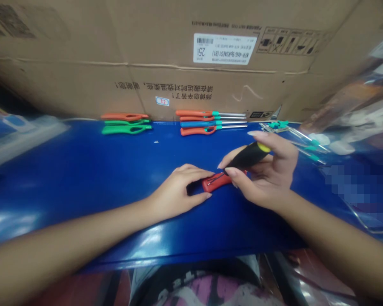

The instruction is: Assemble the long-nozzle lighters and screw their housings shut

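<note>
Over the red handle [214, 181], which lies flat on the blue table [83, 170], I see both hands meet. I am watching from far away through the head camera.

The left hand [178, 189] is at the left end of the red handle. Its thumb and fingers are pinched around that end and press it down. I think that is so it cannot slide or roll.

The right hand [268, 174] comes in from the right of the red handle. It is wrapped around a black screwdriver [249, 156] with a yellow end. The screwdriver is held low and slanted, like a pencil, and its tip rests on the red handle. I cannot see the tip well.

Far behind the red handle stands a big cardboard box [115, 55], like a wall. Behind and left of the red handle lie orange and green handles [126, 123], side by side. Straight behind it lies a neat row of tools [210, 122] with metal ends. Behind and right of it lie thin metal parts with green tips [293, 136]. I guess the neat rows make each kind easy to grab.
</note>
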`<state>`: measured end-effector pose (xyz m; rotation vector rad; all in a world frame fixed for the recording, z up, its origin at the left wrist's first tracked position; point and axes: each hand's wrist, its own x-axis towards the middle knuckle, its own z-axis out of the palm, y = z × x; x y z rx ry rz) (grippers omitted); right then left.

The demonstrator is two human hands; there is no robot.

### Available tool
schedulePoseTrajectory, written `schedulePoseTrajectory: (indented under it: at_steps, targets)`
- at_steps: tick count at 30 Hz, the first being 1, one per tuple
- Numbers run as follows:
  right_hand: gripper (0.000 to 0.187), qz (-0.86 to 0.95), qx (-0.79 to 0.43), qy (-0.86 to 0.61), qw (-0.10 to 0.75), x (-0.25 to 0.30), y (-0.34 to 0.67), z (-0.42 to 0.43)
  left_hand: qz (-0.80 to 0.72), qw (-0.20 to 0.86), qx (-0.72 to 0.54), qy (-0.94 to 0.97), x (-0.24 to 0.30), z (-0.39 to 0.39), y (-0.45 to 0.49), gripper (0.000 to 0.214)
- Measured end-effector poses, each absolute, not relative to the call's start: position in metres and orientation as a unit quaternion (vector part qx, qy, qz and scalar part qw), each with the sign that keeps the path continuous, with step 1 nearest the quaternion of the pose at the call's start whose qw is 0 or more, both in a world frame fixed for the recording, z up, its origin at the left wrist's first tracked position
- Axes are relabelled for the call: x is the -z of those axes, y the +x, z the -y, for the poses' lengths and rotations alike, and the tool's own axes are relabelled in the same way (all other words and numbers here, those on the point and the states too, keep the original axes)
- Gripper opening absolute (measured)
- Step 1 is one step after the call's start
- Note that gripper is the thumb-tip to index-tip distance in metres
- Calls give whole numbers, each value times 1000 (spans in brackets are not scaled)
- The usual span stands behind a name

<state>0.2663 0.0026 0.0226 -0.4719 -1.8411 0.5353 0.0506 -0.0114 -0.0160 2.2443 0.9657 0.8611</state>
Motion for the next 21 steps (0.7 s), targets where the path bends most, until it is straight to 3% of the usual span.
schedulePoseTrajectory:
  at_steps: [21]
  targets:
    - [68, 800, -221, -179, 529, -16, 267, -5, -356, 266, -321, 836, 18, 11, 51, 39]
